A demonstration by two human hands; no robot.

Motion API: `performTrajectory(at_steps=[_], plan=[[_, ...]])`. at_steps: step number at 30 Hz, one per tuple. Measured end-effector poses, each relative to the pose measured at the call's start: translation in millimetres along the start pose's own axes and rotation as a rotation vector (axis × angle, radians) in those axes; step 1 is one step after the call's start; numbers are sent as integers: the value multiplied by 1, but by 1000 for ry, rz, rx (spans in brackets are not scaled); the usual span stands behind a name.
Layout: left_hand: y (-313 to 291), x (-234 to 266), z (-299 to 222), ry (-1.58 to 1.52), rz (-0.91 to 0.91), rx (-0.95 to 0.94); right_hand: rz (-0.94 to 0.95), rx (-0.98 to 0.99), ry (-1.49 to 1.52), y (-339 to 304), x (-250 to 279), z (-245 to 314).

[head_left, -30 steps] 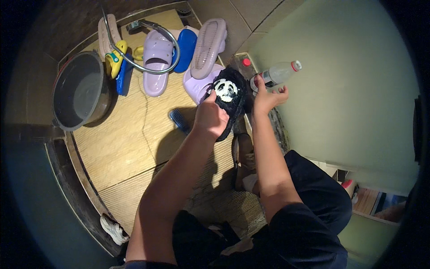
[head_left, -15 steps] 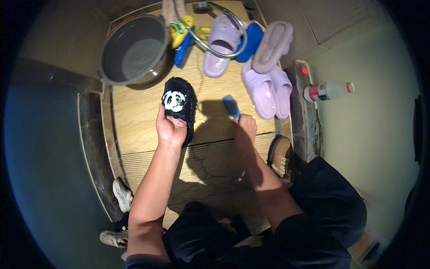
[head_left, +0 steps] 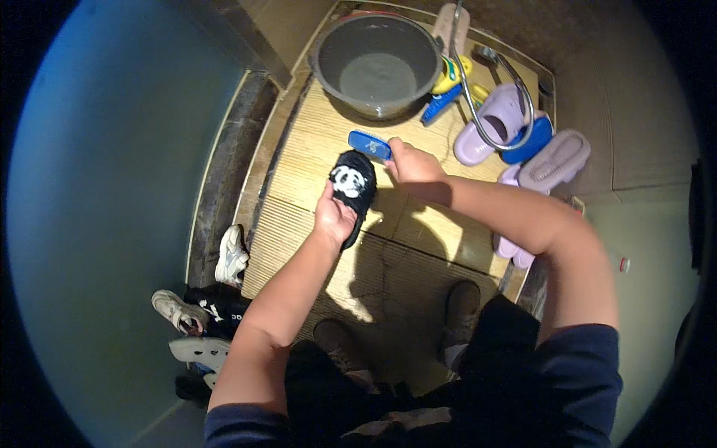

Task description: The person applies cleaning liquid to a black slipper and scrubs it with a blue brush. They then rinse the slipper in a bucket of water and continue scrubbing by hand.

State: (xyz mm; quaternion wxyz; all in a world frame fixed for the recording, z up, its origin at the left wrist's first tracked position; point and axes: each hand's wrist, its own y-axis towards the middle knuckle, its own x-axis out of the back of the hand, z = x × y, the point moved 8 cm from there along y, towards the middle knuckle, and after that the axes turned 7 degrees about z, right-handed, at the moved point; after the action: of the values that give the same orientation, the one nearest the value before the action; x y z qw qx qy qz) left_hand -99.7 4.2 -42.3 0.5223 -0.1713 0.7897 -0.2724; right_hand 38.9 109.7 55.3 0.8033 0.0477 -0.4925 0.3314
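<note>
A fuzzy black slipper (head_left: 363, 198) with a white panda face lies toe away from me. My left hand (head_left: 334, 218) is slipped into its opening, fingers hidden under the upper, thumb along the outside left edge, holding it. A blue scrubbing brush (head_left: 370, 145) is in my right hand (head_left: 415, 163), gripped by its right end with the flat printed back upward. It hangs just past the slipper's toe; whether its bristles touch the slipper, I cannot tell.
Beyond the slipper stands a dark grey basin (head_left: 377, 106) with liquid in it. To its right are a blue brush-like thing (head_left: 442, 103), lilac slides (head_left: 478, 142), an upturned slide (head_left: 556, 160) and a looped metal shower hose (head_left: 532, 112). Sneakers (head_left: 233, 254) sit at the left.
My right hand has brought the brush up and leftward from low on the slipper's right to beyond its toe. My left hand keeps hold of the slipper. The view has turned, shifting things rightward.
</note>
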Motion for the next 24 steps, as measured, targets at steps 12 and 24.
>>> performTrajectory(at_steps=[12,24], plan=[[105,8,37,116,-28,-221,179,-99,451,0,-64,-86],[195,-12,125,-229,-81,-233,-66,259,92,67,-53,-195]])
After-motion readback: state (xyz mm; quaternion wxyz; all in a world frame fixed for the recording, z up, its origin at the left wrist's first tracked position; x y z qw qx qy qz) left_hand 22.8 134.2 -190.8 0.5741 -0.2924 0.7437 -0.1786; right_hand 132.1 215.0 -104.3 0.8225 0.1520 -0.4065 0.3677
